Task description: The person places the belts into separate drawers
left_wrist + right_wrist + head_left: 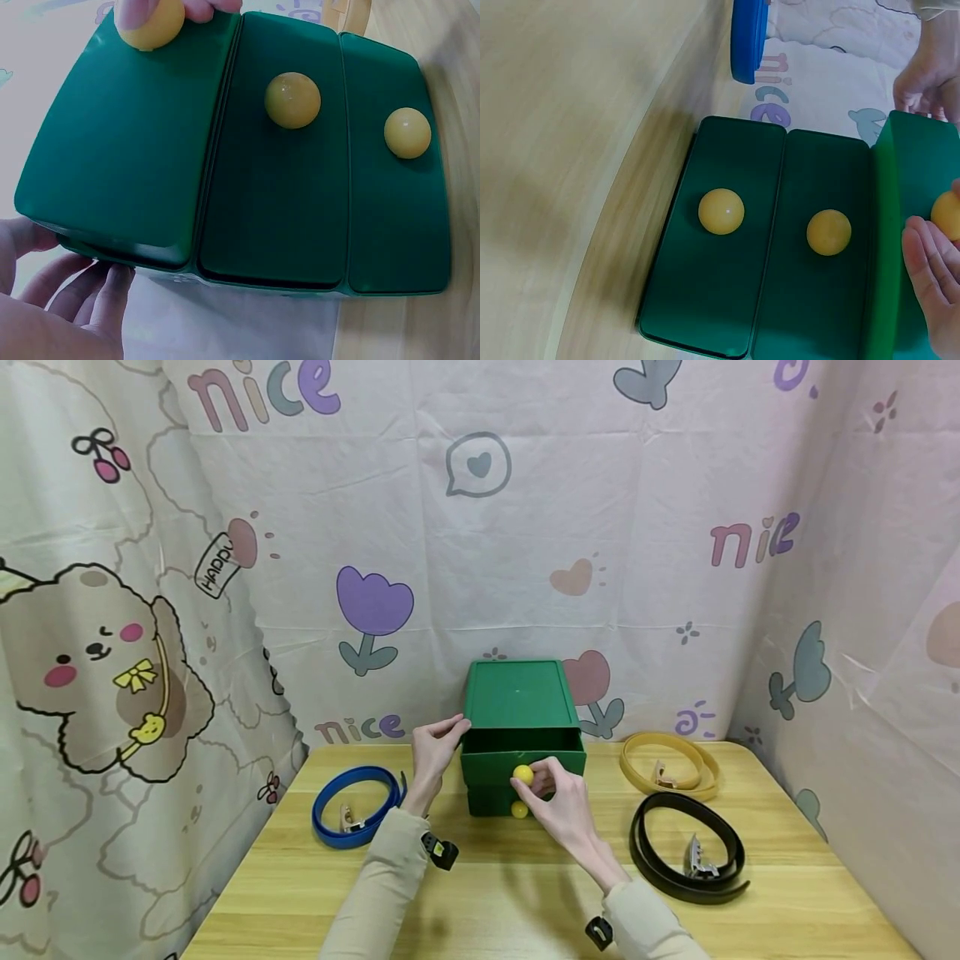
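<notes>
A green drawer box [522, 693] stands at the back of the table, its top drawer [483, 768] pulled out. My right hand [558, 797] pinches that drawer's round yellow knob [523, 774] between thumb and fingers. At the box's upper left front corner is my left hand [435, 756], its thumb and fingers bent about the edge. The left wrist view shows the middle knob [292, 100] and bottom knob [407, 133] on their drawer fronts, with my left hand [67, 307] against the box's side. How deep the drawer's inside is cannot be seen.
Left of the box lies a coiled blue belt [324, 802]. To the right are a coiled yellow belt [630, 764] and a coiled black belt [652, 872], both with metal buckles. A printed cloth [487, 568] hangs behind the wooden table [480, 902].
</notes>
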`<state>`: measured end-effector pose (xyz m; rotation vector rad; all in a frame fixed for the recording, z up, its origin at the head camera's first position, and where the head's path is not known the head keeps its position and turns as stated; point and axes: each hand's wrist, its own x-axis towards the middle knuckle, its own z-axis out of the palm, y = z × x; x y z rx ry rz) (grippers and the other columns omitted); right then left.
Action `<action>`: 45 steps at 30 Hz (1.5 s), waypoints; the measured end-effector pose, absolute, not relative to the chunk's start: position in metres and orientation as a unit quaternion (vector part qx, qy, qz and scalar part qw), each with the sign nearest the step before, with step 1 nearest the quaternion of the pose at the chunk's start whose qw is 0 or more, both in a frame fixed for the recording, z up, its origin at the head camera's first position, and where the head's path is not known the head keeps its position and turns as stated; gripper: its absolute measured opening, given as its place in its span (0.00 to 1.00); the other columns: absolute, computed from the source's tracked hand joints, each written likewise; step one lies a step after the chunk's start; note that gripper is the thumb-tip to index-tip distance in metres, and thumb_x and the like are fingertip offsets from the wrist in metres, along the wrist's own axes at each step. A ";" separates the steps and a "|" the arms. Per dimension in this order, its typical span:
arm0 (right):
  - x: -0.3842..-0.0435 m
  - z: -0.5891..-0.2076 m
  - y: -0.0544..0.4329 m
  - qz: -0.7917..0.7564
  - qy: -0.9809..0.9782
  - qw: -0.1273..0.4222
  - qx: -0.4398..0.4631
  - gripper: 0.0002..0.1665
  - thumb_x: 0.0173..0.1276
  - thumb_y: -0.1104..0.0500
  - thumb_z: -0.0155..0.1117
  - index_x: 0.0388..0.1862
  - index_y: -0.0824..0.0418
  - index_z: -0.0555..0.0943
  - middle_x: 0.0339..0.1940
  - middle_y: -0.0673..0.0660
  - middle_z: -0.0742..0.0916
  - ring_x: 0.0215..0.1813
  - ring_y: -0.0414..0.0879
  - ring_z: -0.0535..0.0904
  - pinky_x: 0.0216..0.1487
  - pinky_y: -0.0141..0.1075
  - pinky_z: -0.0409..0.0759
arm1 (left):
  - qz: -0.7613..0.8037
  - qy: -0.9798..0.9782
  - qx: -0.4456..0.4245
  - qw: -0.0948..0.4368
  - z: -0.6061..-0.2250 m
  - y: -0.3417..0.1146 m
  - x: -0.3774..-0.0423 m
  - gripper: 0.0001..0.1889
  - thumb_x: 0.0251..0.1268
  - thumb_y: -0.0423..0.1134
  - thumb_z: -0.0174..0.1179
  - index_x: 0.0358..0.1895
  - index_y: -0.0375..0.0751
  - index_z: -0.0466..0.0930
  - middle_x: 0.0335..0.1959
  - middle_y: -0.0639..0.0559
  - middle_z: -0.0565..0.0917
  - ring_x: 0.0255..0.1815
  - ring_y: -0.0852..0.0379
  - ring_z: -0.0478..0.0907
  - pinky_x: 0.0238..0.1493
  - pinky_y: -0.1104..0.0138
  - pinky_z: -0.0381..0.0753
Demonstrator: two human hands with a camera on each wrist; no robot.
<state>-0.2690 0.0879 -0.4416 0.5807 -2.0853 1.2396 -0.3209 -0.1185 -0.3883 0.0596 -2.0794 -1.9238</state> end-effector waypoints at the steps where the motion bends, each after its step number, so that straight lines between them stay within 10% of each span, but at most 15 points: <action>1: -0.268 -0.442 0.088 0.472 -0.793 0.316 0.222 0.14 0.58 0.59 0.79 0.37 0.58 0.81 0.23 0.48 0.87 0.25 0.33 0.81 0.28 0.31 0.83 | -0.671 -0.725 0.020 0.153 -0.388 -0.119 -0.321 0.15 0.65 0.40 0.68 0.52 0.38 0.88 0.53 0.40 0.88 0.57 0.45 0.84 0.59 0.58 0.83; 45: -0.254 -0.437 0.108 0.447 -0.769 0.293 0.351 0.14 0.53 0.68 0.79 0.37 0.62 0.83 0.23 0.52 0.90 0.24 0.32 0.82 0.25 0.24 0.80 | -0.677 -0.722 0.010 0.142 -0.390 -0.121 -0.321 0.17 0.65 0.42 0.68 0.53 0.37 0.87 0.56 0.41 0.87 0.59 0.45 0.83 0.60 0.59 0.83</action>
